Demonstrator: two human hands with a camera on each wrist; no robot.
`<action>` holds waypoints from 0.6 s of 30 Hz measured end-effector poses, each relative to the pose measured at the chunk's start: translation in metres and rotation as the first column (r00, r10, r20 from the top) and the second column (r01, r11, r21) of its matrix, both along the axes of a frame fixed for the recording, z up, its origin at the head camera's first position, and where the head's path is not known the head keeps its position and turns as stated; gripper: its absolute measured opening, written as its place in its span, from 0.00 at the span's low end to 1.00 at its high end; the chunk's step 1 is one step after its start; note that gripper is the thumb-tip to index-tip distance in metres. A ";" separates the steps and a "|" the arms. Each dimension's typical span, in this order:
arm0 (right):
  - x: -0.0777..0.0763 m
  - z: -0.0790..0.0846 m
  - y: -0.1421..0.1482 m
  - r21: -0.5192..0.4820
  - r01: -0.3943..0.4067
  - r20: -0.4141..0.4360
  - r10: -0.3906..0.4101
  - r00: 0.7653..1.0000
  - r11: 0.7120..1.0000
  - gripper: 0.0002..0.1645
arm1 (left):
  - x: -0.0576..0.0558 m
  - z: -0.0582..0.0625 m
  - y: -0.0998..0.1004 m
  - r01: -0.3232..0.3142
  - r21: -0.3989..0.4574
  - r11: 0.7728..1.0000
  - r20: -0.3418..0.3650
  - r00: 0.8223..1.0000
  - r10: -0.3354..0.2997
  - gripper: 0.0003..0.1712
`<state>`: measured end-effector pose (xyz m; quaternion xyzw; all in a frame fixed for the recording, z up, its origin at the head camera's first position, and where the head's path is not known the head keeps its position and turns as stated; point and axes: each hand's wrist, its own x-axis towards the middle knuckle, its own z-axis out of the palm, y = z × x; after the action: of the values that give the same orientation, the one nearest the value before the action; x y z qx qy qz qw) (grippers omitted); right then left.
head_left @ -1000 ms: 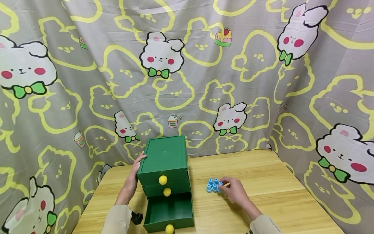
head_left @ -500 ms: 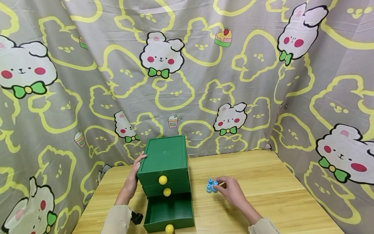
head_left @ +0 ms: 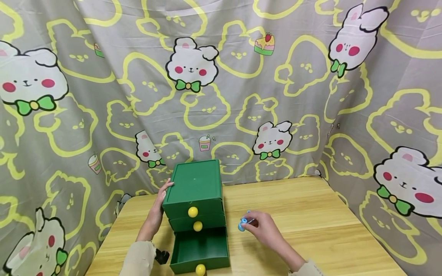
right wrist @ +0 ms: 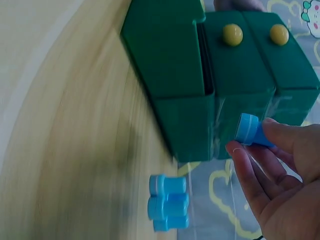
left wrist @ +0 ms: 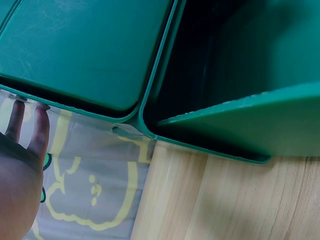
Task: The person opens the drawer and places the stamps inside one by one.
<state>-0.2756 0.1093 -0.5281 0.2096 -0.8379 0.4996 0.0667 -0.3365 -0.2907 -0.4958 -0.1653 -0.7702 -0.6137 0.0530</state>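
A green drawer cabinet with round yellow knobs stands on the table, its bottom drawer pulled out. My left hand lies against the cabinet's left side, fingers extended; in the left wrist view the fingertips touch its edge. Right of the cabinet, my right hand pinches a small blue flared plastic piece between thumb and fingers, apart from the others. Several matching blue pieces stand close together on the table; in the head view the hand mostly hides them.
The wooden table reaches back to a grey curtain printed with white and yellow animals. Inside the pulled-out drawer, the green floor is visible. A black object shows at the left sleeve.
My right hand has moved left towards the cabinet and now holds a blue piece away from the group. Fewer blue pieces show in the head view. The left hand stays put.
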 end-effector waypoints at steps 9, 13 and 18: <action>0.010 0.008 -0.015 -0.010 -0.090 -0.003 0.090 0.996 0.996 0.08 | 0.000 0.000 0.000 0.000 0.001 1.000 -0.003 1.000 0.000 0.31; 0.014 0.010 -0.021 -0.003 -0.113 0.006 0.113 0.994 0.994 0.08 | -0.001 -0.001 0.000 0.000 0.000 1.000 0.001 1.000 0.000 0.31; 0.017 0.013 -0.031 -0.012 -0.137 0.030 0.138 0.990 0.990 0.05 | -0.001 -0.001 0.000 0.001 0.003 1.000 0.001 1.000 -0.001 0.31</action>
<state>-0.2582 0.0780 -0.5148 0.2588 -0.8199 0.5102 0.0204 -0.3376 -0.2909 -0.4969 -0.1651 -0.7692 -0.6151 0.0526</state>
